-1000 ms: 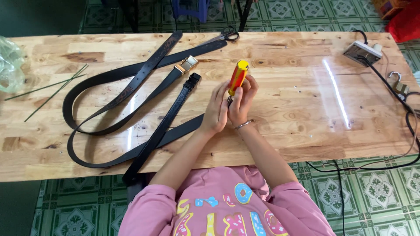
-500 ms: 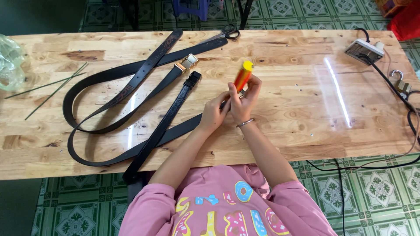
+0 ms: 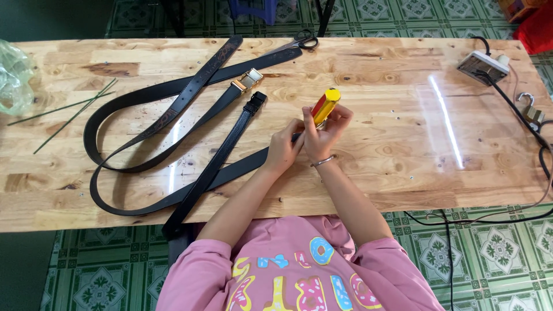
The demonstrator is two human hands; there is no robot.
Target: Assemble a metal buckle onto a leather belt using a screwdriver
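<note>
The screwdriver's (image 3: 324,106) shaft and tip are hidden behind both hands. The plastic bag (image 3: 12,76) at the table's (image 3: 403,173) left edge is cut off by the frame.

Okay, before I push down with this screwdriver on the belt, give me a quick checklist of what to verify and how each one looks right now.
1. Grip on tool: right hand wraps the yellow and red screwdriver. Ok.
2. Belt held down: left hand rests on the black belt beside the tool. Ok.
3. Tip placement on the strap: hidden by both hands. Cannot tell.
4. Fingers away from the tip: left fingertips sit right against it. Not ok.
5. Belt lying flat: it overlaps the other belt further left. Cannot tell.
6. Scissors out of the way at the table far edge. Ok.
</note>
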